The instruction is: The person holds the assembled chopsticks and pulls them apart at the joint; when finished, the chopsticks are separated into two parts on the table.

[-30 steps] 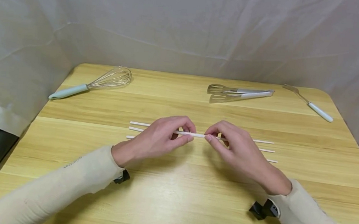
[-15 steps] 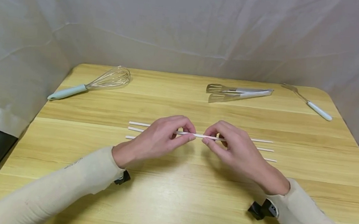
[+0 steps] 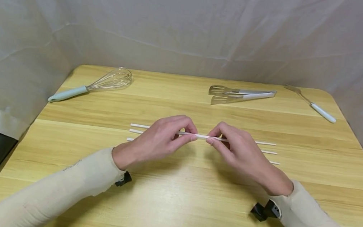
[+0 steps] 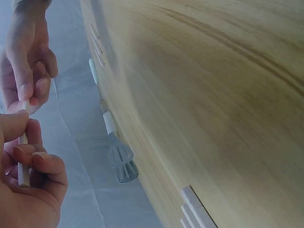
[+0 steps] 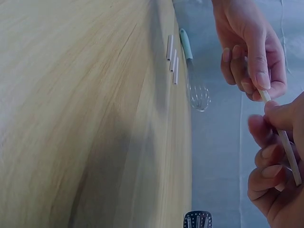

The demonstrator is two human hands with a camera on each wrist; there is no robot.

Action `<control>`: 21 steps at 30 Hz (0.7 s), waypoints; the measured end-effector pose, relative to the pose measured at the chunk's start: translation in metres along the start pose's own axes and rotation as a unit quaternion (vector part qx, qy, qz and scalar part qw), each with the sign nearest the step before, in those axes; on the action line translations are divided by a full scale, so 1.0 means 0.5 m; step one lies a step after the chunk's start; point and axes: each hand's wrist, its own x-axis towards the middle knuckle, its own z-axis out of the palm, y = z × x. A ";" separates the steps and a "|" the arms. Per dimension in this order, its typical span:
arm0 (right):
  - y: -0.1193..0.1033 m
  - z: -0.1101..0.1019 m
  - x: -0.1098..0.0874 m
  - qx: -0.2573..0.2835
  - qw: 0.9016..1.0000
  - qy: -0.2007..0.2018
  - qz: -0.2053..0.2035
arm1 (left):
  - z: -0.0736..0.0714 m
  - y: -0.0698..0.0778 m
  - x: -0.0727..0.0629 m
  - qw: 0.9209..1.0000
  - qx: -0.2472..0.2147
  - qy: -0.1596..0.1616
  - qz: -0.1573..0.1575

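In the head view, a thin white stick is held level over the wooden table between my two hands. My left hand pinches it between thumb and fingertips near the middle. From the other side, my right hand pinches it the same way, a small gap away. The wrist views show each end of the held stick running back under the curled fingers. More white sticks lie on the table beyond my left hand, and others beyond my right; both groups are partly hidden.
A whisk with a pale green handle lies at the table's back left. Metal tongs with slotted ends lie at the back right, and a fork with a pale handle lies farther right. A grey cloth hangs behind the table.
Over the last half second the right fingertips have shifted slightly right and the left fingertips slightly up. Both hands keep their pinch on the stick. The other things lie unchanged.
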 end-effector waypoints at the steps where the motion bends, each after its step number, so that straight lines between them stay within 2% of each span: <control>1: 0.000 0.000 0.000 0.002 1.000 -0.003 0.000 | 0.000 -0.001 0.000 1.000 0.001 -0.003 0.002; 4: 0.007 -0.005 -0.001 0.008 1.000 -0.009 -0.006 | -0.006 -0.006 -0.001 1.000 0.000 -0.014 0.005; 6: 0.018 -0.018 -0.007 0.019 1.000 0.002 0.001 | -0.018 -0.017 -0.005 1.000 -0.012 -0.017 -0.013; 8: 0.033 -0.039 -0.018 0.025 0.999 0.025 0.018 | -0.037 -0.033 -0.015 0.998 -0.034 -0.014 -0.052; 11: 0.057 -0.073 -0.036 0.027 0.996 0.060 0.057 | -0.073 -0.064 -0.035 0.991 -0.048 0.006 -0.122; 13: 0.070 -0.090 -0.046 0.014 0.994 0.070 0.079 | -0.093 -0.083 -0.047 0.988 -0.045 0.014 -0.149; 17: 0.095 -0.105 -0.060 -0.018 0.993 0.071 0.094 | -0.116 -0.115 -0.056 0.988 -0.029 0.009 -0.152; 21: 0.116 -0.112 -0.068 -0.036 0.993 0.072 0.086 | -0.128 -0.134 -0.062 0.987 -0.029 -0.012 -0.157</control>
